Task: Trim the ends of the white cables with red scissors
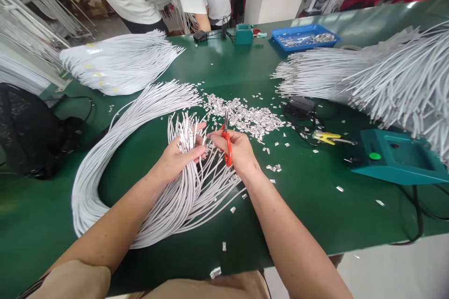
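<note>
My left hand (pixel 182 154) is wrapped round a bunch of white cables (pixel 187 184) close to their ends, which fan upward past the fingers. My right hand (pixel 236 147) holds small scissors (pixel 227 145) with red handles, blades pointing away from me. The thumb and fingertips of that hand are close to one cable end by my left thumb; whether they pinch it is too small to tell. The bunch curves round to the left in a thick loop, its other ends lying beyond my left hand. Past the scissors lies a heap of small silvery foil scraps (pixel 245 114).
On the green table (pixel 301 215) are further cable bundles at back left (pixel 115 63) and right (pixel 322 72). A teal machine (pixel 403 154), yellow-handled tool (pixel 328 138), black adapter (pixel 300 106) and blue tray (pixel 305 37) stand right. A black bag (pixel 31 131) sits left. People work beyond the table.
</note>
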A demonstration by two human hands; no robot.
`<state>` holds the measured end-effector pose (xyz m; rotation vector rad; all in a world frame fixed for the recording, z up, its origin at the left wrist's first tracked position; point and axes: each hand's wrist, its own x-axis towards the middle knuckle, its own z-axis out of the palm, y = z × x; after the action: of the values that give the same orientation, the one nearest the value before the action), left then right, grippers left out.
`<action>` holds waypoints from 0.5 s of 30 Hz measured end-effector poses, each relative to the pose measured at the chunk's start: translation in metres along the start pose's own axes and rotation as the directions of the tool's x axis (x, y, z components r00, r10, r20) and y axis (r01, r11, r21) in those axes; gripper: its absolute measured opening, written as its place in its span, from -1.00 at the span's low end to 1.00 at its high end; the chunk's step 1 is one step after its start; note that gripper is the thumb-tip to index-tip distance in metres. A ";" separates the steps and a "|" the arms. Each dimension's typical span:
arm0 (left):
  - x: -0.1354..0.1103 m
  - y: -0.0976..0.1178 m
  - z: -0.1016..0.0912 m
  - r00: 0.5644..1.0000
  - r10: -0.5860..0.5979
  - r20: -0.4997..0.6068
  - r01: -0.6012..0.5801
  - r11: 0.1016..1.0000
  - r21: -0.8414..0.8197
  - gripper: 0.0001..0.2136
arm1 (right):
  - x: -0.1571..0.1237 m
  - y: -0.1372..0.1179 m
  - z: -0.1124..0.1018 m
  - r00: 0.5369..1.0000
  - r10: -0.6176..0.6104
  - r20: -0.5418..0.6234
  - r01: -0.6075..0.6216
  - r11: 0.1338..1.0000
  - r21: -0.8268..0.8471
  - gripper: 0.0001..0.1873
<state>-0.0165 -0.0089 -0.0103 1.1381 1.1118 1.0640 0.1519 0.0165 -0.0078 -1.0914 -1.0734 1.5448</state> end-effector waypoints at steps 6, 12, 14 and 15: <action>-0.002 0.004 -0.001 1.000 -0.019 0.013 0.017 0.991 0.132 -0.50 | -0.004 -0.006 0.000 1.000 -0.007 0.006 0.007 1.000 -0.023 -0.87; -0.002 0.010 0.002 0.999 -0.025 -0.020 0.029 0.974 0.224 -0.53 | -0.001 -0.001 -0.003 0.996 -0.078 0.031 0.080 0.993 -0.091 -0.83; -0.002 0.010 0.002 0.999 -0.025 -0.027 0.031 0.966 0.257 -0.53 | 0.000 0.003 -0.003 0.990 -0.140 0.023 0.142 0.975 -0.170 -0.84; -0.001 0.010 0.002 0.999 -0.022 -0.031 0.030 0.963 0.269 -0.53 | 0.000 0.004 -0.003 0.982 -0.186 0.017 0.185 0.958 -0.220 -0.84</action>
<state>-0.0152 -0.0091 0.0000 1.3218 1.3192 0.9285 0.1540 0.0166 -0.0126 -1.1057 -1.3302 1.2968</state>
